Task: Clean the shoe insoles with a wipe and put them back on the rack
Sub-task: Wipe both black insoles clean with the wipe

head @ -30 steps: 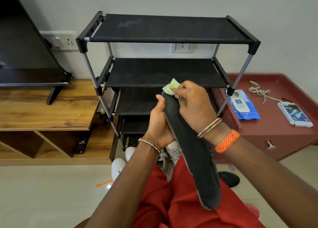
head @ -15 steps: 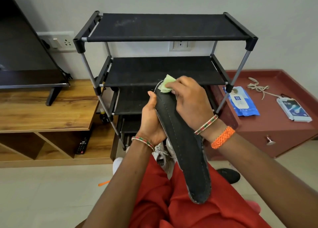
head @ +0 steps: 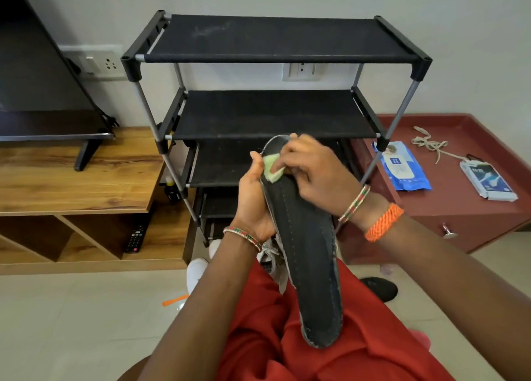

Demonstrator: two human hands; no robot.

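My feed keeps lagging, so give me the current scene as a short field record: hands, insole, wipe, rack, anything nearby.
left hand: grips the insole's edge from the left
right hand: presses the wipe on the insole's upper end
insole: black, held over the lap, slanting away from the person
wipe: pale green, folded
rack: black shelves, upper two bare
wipes pack: blue, on red cabinet

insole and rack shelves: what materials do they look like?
Insole: looks like dark matte fabric over a flexible base; a stitch line follows its pale, worn edge. Rack: shelves look like black woven fabric, dull and dusty, on grey metal-looking tubes with black, probably plastic, corner joints.
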